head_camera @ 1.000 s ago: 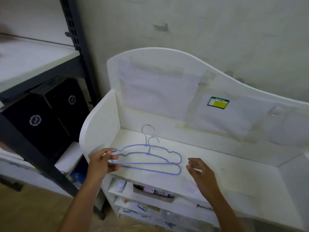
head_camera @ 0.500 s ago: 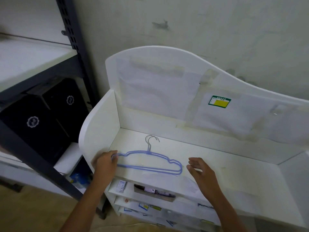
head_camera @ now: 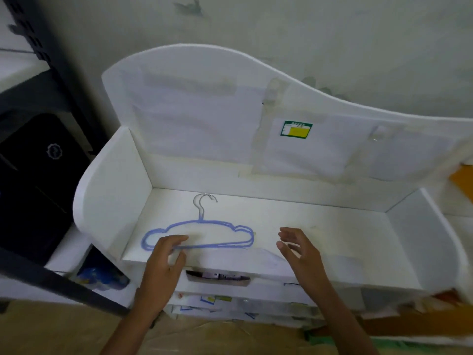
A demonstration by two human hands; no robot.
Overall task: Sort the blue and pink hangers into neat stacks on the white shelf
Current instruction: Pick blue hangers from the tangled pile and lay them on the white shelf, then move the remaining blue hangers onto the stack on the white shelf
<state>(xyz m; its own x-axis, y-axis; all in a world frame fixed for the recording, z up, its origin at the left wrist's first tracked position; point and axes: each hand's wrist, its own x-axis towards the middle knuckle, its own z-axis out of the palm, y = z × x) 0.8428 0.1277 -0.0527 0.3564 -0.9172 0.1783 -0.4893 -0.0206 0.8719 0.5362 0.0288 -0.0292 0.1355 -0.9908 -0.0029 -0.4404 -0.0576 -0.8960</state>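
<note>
Two blue hangers [head_camera: 198, 233], stacked flat on white shelf [head_camera: 332, 226].
Left hand [head_camera: 163, 260] fingers now loose over bottom bar; right hand [head_camera: 298, 248] spread, apart, holding nothing.

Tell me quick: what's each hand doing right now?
Left hand: fingers on the bottom bar of the blue hangers; whether it grips cannot be told.
Right hand: open, holding nothing, above the white shelf.

I see blue hangers [head_camera: 204, 233] lying flat in a near-aligned stack on the white shelf [head_camera: 320, 226], towards its left front corner, their metal hooks pointing at the back edge. How many, I cannot tell.
</note>
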